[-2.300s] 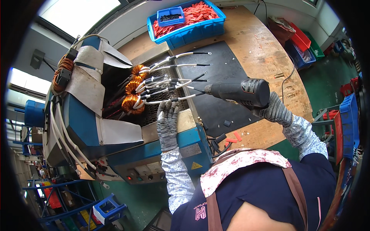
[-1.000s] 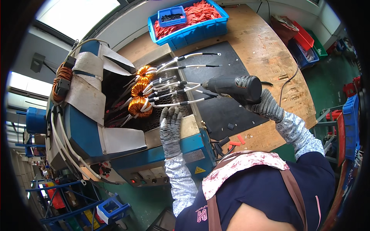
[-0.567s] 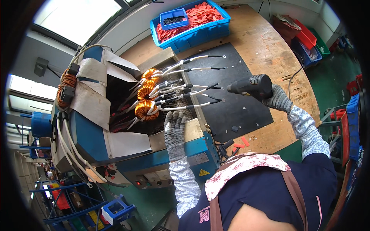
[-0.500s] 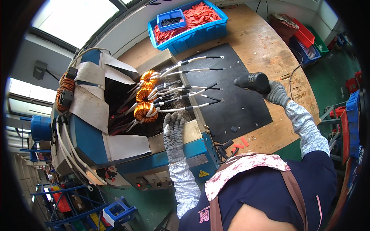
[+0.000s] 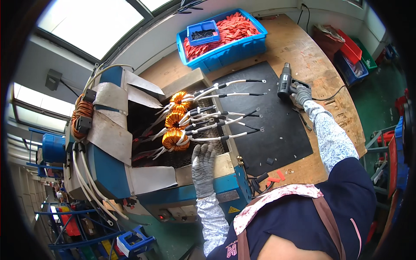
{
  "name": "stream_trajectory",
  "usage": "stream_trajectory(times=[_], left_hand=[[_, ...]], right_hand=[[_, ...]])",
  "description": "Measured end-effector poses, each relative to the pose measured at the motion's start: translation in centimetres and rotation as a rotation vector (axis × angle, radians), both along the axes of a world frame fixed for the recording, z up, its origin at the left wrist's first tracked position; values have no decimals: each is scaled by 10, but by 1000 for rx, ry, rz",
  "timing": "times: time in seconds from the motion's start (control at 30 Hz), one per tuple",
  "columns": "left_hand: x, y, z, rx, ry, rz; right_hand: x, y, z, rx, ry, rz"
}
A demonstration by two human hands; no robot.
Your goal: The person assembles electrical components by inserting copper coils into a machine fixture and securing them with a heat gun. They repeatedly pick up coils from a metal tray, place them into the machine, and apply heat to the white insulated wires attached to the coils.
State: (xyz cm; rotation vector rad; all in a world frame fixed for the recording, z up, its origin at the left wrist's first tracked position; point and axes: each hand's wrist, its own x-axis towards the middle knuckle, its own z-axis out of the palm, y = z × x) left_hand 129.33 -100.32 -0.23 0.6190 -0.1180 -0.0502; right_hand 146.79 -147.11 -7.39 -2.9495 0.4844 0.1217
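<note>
My left hand, in a grey glove, rests flat on the front ledge of a blue machine, just below three orange wound coils. White sleeved leads with black ends fan out from the coils over a black mat. My right hand, also gloved, is stretched out to the far right edge of the mat and grips the handle of a black heat gun that stands there on the wooden bench.
A blue bin of red pieces with a smaller blue tray inside sits at the bench's back. Red and green bins stand at the far right. Small red and black bits lie near the mat's front corner. Blue racks stand below left.
My right hand has carried the heat gun away from the coil leads, out to the right side of the mat, and lowered it to the bench. My left hand has stayed on the machine ledge.
</note>
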Motion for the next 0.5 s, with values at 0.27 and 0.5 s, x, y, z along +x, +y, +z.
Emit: stream_trajectory(times=[0.27,0.5], left_hand=[[-8,0,9,97,53,89],[-11,1,23,183,206,437]], right_hand=[[85,98,98,622,-540,369],[79,310,153,656,-158,903]])
